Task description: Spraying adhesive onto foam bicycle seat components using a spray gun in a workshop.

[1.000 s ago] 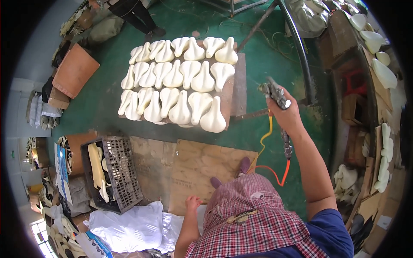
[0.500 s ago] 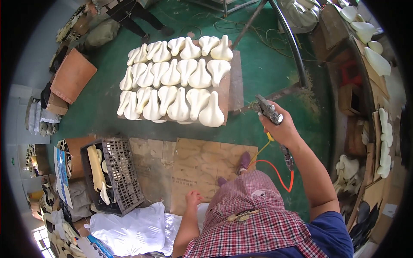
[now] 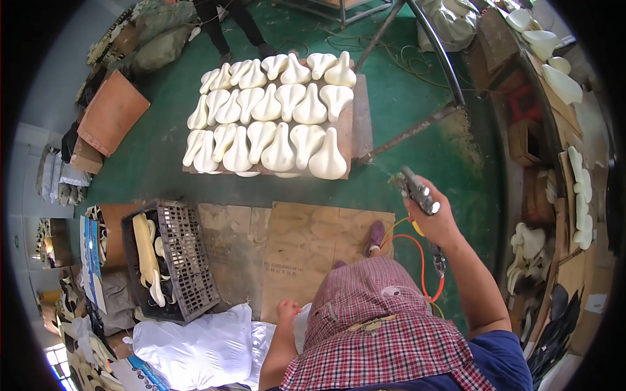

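Observation:
My right hand (image 3: 435, 210) is wrapped round a metal spray gun (image 3: 417, 189), held out at the right of the board. A faint mist shows by its nozzle, which points toward the upper left. From its handle a red hose (image 3: 422, 260) curves down beside my apron. Cream-white bicycle saddle pads (image 3: 278, 148) lie in three rows on a brown board (image 3: 344, 140), beyond the gun to the left. Low at my side, my left hand (image 3: 287, 309) holds nothing, its fingers loosely curled and partly apart, near a white sack (image 3: 195, 345).
A dark plastic crate (image 3: 189, 260) with saddle-shaped pieces stands tilted at left. Flattened cardboard (image 3: 306, 241) covers the floor before me. A metal frame (image 3: 447, 65) rises at the back right. Shelving with more pads (image 3: 577, 189) lines the right. Another person's legs (image 3: 228, 29) show at the back.
My right hand has lowered the spray gun slightly and moved it a little to the right, away from the board. My view has shifted slightly. My left hand stays low at my side.

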`<state>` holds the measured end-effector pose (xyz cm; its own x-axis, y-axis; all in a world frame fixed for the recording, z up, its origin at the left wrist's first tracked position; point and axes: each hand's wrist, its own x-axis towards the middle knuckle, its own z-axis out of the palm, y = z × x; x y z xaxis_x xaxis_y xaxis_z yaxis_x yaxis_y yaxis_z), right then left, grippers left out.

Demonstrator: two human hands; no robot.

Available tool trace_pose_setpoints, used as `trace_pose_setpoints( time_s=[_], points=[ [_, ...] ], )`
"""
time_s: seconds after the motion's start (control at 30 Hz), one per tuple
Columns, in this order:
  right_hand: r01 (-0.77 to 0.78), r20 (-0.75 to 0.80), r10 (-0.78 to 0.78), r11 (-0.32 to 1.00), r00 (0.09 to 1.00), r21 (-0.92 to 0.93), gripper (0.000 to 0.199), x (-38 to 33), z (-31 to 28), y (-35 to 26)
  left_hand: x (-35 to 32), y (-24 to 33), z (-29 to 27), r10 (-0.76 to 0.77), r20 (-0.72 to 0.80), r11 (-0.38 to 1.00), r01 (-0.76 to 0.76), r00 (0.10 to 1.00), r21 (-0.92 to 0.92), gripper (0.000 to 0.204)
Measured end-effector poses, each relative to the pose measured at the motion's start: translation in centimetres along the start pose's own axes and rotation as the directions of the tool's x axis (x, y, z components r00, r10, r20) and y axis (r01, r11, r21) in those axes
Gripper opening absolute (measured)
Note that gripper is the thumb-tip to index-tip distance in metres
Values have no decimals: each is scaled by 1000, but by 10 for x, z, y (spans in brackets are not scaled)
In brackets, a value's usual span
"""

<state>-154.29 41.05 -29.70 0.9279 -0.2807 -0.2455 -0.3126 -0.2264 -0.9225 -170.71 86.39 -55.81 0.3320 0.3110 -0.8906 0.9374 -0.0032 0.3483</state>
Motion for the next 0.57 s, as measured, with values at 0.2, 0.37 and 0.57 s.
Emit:
trace_pose_setpoints(
  time_s=[0.2,0.37,0.57],
  points=[
    [-43,132,49,998,990,-53,45,-38,32,19,5,-12,-15,11,20,999,-10,1000,-52,21],
    [0,5,0,1000,1000,-8,45,-25,29,6,3,-7,-14,54,33,996,-51,998,-78,22],
    [55,95,-38,980,995,-192,49,-43,30,32,-3,3,-1,-12,-20,999,11,1000,-33,23]
  ],
)
